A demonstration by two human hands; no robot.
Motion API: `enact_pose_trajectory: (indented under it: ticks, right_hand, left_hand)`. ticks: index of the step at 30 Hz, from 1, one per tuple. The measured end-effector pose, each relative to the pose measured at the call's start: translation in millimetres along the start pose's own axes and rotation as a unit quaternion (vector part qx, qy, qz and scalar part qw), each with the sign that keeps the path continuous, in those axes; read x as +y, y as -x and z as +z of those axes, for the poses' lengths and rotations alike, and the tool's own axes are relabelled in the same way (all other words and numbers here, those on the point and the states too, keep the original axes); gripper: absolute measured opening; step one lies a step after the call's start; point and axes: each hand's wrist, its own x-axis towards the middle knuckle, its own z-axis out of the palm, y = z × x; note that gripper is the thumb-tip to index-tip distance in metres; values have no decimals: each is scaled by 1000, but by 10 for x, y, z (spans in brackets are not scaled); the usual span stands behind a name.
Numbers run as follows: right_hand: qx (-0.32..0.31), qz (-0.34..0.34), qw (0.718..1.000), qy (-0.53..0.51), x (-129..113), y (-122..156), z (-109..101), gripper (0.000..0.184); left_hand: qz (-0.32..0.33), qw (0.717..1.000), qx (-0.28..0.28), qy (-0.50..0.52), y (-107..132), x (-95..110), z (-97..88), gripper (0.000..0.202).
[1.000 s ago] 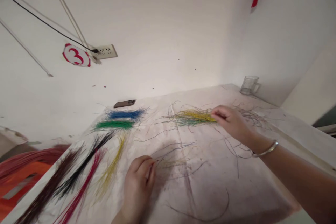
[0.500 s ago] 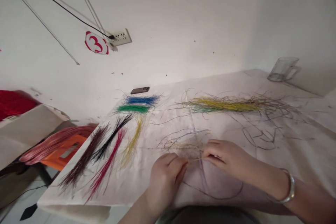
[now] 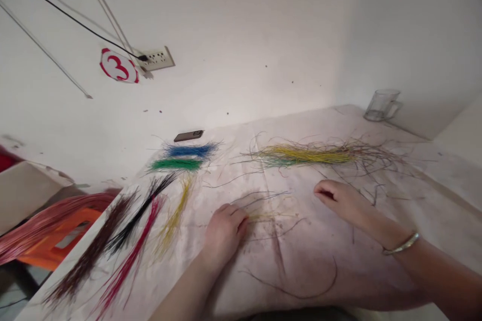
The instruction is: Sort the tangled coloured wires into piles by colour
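My left hand (image 3: 227, 228) rests low over the white-covered table, its fingers curled and pinched together. Thin yellow wires (image 3: 273, 215) stick out to the right from its fingertips. Off to the right, my right hand (image 3: 344, 202) hovers with thumb and fingers closed; what they hold, if anything, is too fine to make out. A bracelet (image 3: 402, 245) circles that wrist. Between and behind my hands lie a few thin bluish wires (image 3: 263, 196). Nearer me, a single dark wire (image 3: 297, 295) curves across the cloth.
Bundles of blue (image 3: 192, 150), green (image 3: 176, 164), black (image 3: 141, 213), red (image 3: 137, 248), dark brown (image 3: 94, 251) and yellow wires (image 3: 176, 215) lie left. A mixed bundle (image 3: 316, 154), a phone (image 3: 189, 135) and a glass mug (image 3: 381, 105) are farther back. An orange stool (image 3: 62, 241) stands beside the table.
My hands have moved apart; the right one has gone up and to the right, away from the left. The left has shifted slightly up to the yellow wires. The camera view has turned right.
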Motion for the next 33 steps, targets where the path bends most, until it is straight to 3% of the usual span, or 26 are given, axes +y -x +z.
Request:
enact_pose_trajectory:
  ticks: [11, 17, 27, 33]
  right_hand:
    - [123, 63, 979, 151, 452, -630, -107, 15]
    - [106, 57, 958, 262, 566, -910, -109, 12]
    - [119, 7, 952, 281, 548, -824, -266, 20]
    - [143, -18, 963, 228, 632, -765, -335, 17]
  left_hand:
    - [-27, 999, 27, -14, 36, -94, 53, 14]
    - [-38, 995, 93, 14, 58, -160, 60, 14]
    - [-58, 981, 174, 57, 102, -260, 4, 17]
    - [-74, 977, 181, 87, 104, -238, -21, 20]
